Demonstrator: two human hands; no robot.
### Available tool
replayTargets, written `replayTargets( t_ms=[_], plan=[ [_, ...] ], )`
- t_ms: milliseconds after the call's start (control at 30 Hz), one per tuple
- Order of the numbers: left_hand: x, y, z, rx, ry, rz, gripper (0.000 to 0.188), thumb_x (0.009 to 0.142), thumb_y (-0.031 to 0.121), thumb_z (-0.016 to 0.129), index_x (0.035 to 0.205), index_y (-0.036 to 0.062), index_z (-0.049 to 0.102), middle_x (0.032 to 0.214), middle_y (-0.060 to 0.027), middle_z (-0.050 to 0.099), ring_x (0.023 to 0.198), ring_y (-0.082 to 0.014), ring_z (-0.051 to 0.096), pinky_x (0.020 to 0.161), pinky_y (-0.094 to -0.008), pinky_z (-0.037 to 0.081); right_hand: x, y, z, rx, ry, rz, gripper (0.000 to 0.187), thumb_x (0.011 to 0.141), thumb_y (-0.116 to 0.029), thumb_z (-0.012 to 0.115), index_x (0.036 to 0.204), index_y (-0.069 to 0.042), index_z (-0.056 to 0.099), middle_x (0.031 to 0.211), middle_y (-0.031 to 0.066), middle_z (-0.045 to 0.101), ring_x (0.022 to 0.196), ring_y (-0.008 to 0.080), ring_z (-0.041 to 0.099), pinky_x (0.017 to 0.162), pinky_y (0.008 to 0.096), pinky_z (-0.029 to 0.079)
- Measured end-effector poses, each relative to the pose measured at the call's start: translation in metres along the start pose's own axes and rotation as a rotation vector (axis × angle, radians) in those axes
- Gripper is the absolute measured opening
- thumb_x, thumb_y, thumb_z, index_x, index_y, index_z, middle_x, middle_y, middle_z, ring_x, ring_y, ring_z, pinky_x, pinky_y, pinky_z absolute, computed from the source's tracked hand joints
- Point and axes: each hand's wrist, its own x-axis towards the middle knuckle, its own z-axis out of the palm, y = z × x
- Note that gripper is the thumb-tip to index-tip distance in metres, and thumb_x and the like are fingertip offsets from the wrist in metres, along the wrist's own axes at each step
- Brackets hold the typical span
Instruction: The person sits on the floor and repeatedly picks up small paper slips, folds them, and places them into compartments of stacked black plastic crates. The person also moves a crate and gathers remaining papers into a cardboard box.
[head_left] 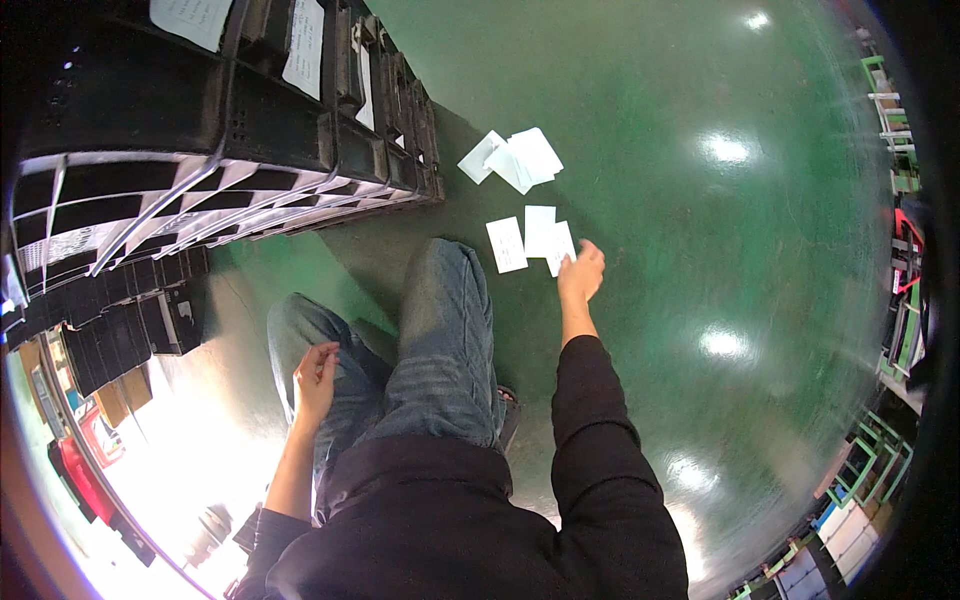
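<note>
My right hand (583, 272) reaches down to the green floor, its thumb and curled fingers at the right edge of a small white paper card (560, 246). Faint writing shows on that card. It overlaps another white card (539, 228), and a third card (507, 245) with writing lies just left of them. Farther off, a loose pile of white cards (536, 156) is fanned out on the floor. My left hand (316, 383) hovers over my bent left knee, fingers loosely bent and apart, with nothing visible in it.
A tall stack of black plastic crates (270, 120) with paper labels rises close on the left. More black boxes (105, 345) stand behind it. Green metal frames (868, 455) and other goods line the far right. Lamp reflections spot the glossy green floor (700, 280).
</note>
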Motion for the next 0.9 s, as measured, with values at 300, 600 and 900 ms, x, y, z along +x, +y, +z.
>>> replayTargets(
  t_ms=[300,600,900],
  plan=[
    [-0.021,0.005,0.015,0.074,-0.012,-0.022,0.016,0.089,0.001,0.057,0.103,0.0004,0.066,0.091,-0.0104,0.068,0.079,-0.0135,0.064,0.070,-0.0263,0.050,0.030,-0.077,0.015,-0.313,-0.233,0.194,0.063,0.069,-0.043,0.081,0.116,-0.012,0.052,0.114,0.0080,0.060,0.107,0.0252,0.059,0.090,0.0493,0.040],
    [-0.022,0.002,0.017,0.101,-0.005,0.032,0.016,0.089,0.002,0.057,0.103,0.0008,0.066,0.088,-0.0102,0.068,0.077,-0.0138,0.063,0.068,-0.0262,0.048,0.027,-0.065,0.016,0.085,-0.239,0.158,0.025,0.072,-0.025,0.074,0.089,-0.013,0.059,0.099,0.0064,0.064,0.094,0.0266,0.063,0.081,0.0475,0.044],
    [-0.009,0.021,0.031,-0.052,-0.052,0.037,0.015,0.092,0.005,0.056,0.103,0.0011,0.065,0.091,-0.0097,0.068,0.083,-0.0148,0.065,0.072,-0.0269,0.050,-0.006,-0.053,-0.002,-0.217,0.038,-0.269,0.027,0.075,-0.020,0.072,0.093,-0.013,0.054,0.097,0.0031,0.056,0.095,0.0233,0.057,0.077,0.0435,0.042]
  ],
)
